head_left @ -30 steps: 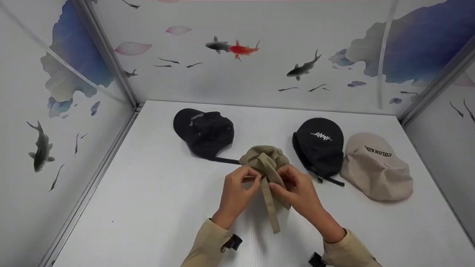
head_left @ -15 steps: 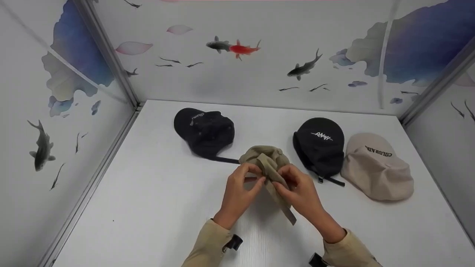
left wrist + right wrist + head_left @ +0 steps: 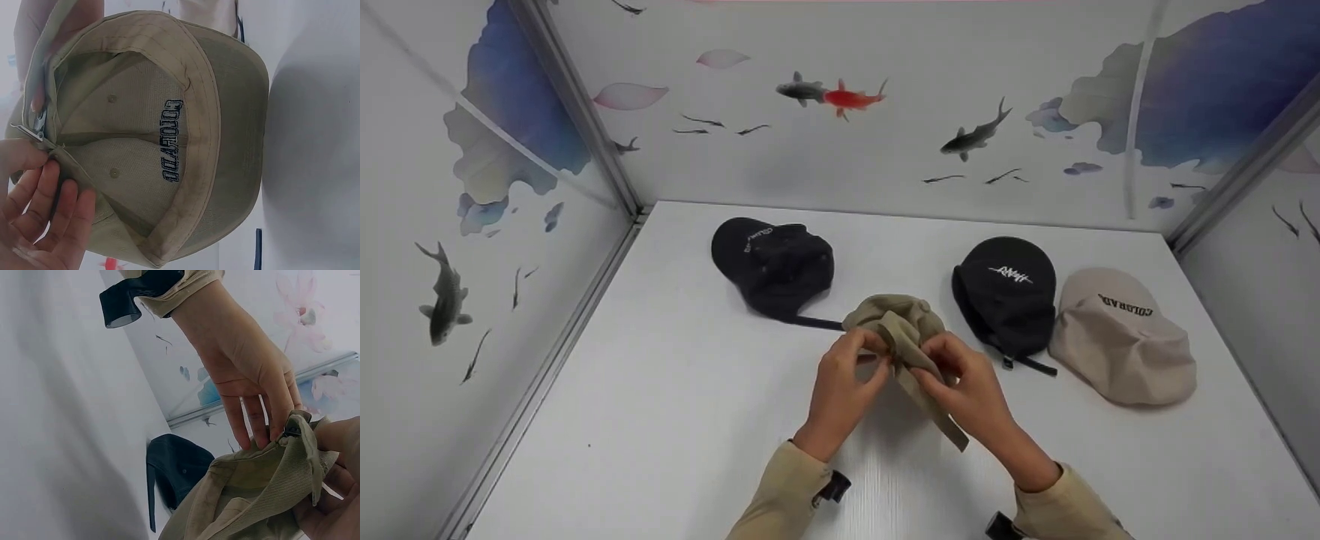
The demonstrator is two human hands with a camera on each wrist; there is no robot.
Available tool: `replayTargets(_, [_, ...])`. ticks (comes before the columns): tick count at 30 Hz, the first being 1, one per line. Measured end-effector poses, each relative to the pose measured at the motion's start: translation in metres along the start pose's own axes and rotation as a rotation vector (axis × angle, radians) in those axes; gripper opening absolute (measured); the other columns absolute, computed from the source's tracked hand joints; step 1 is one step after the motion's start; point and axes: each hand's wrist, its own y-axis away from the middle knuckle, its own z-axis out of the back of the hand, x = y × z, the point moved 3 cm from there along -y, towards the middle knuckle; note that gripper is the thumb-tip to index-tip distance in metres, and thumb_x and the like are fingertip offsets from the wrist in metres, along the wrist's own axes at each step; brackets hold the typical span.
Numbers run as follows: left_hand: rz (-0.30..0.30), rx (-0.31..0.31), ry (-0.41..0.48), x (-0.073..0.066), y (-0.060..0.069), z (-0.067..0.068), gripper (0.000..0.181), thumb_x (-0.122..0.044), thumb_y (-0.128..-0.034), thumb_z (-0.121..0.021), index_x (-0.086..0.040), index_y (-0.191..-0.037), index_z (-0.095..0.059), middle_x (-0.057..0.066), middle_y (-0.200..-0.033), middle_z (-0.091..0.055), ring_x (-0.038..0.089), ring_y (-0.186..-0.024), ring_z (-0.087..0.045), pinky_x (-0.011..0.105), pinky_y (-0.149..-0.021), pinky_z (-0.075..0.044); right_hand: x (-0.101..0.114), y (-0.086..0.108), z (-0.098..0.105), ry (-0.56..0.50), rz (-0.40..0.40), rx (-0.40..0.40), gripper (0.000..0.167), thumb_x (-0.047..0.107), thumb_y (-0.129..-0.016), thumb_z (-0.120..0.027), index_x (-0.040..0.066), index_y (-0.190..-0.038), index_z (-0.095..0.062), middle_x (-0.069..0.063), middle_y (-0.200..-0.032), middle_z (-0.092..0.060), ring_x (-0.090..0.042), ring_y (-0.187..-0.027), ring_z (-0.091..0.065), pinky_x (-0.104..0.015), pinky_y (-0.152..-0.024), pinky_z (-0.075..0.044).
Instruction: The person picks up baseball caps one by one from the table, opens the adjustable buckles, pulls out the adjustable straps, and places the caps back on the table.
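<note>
Between my hands is an olive-khaki cap (image 3: 889, 306), its back turned toward me. My left hand (image 3: 844, 382) pinches the back edge beside a metal buckle (image 3: 29, 133), seen in the left wrist view. With thumb and fingers my right hand (image 3: 971, 386) grips the other side of the back, by the strap. The loose strap end (image 3: 939, 416) hangs down to the right. The left wrist view shows the cap's inside, with dark lettering (image 3: 171, 142) reversed, and its brim (image 3: 242, 124). Cloth and fingers partly hide where strap and buckle meet.
A dark cap (image 3: 780, 262) lies at the back left, its strap reaching toward the khaki cap. To the right lie a black cap (image 3: 1009, 292) with white lettering and a beige cap (image 3: 1125, 337), close together. Patterned panels (image 3: 885, 172) enclose the white table (image 3: 660, 390).
The strap's loose end has swung from hanging nearly straight down to slanting right. My left fingers have shifted slightly at the buckle. My right hand keeps its grip; the other caps stay put.
</note>
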Motion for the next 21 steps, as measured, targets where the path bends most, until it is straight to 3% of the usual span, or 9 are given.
replayTargets(7, [0.043, -0.007, -0.023, 0.006, 0.0, 0.0, 0.016, -0.006, -0.091, -0.071, -0.01, -0.103, -0.061, 0.003, -0.099, -0.065, 0.016, -0.1, -0.066, 0.024, -0.085, -0.058, 0.002, 0.002, 0.002, -0.032, -0.005, 0.017, 0.02, -0.005, -0.084, -0.074, 0.007, -0.095, -0.063, 0.0, -0.08, -0.067, 0.0, -0.068, -0.055, -0.019, -0.054, -0.045])
replayTargets(13, [0.076, 0.007, 0.008, 0.011, 0.001, -0.001, 0.012, -0.01, -0.094, -0.068, -0.011, -0.103, -0.061, 0.003, -0.101, -0.066, 0.016, -0.102, -0.067, 0.024, -0.086, -0.058, 0.0, 0.002, 0.001, -0.054, 0.008, 0.025, 0.019, -0.005, -0.084, -0.074, 0.004, -0.095, -0.062, -0.003, -0.081, -0.065, 0.0, -0.071, -0.057, -0.018, -0.057, -0.047])
replayTargets(17, [0.129, 0.039, 0.069, 0.014, 0.004, -0.003, 0.009, -0.015, -0.0973, -0.065, -0.012, -0.104, -0.06, 0.003, -0.102, -0.067, 0.017, -0.101, -0.068, 0.025, -0.085, -0.059, -0.001, 0.002, 0.002, -0.089, -0.018, 0.0, 0.02, -0.009, -0.083, -0.073, 0.0, -0.095, -0.061, -0.004, -0.086, -0.066, 0.0, -0.077, -0.062, -0.017, -0.063, -0.052])
replayTargets(21, [0.246, 0.081, 0.219, 0.019, 0.007, -0.005, 0.014, -0.021, -0.1001, -0.061, -0.011, -0.109, -0.059, 0.005, -0.105, -0.069, 0.019, -0.101, -0.068, 0.028, -0.084, -0.059, -0.001, 0.002, 0.003, -0.132, -0.047, -0.027, 0.019, -0.013, -0.082, -0.071, -0.003, -0.095, -0.06, -0.001, -0.091, -0.065, -0.002, -0.083, -0.066, -0.016, -0.07, -0.055])
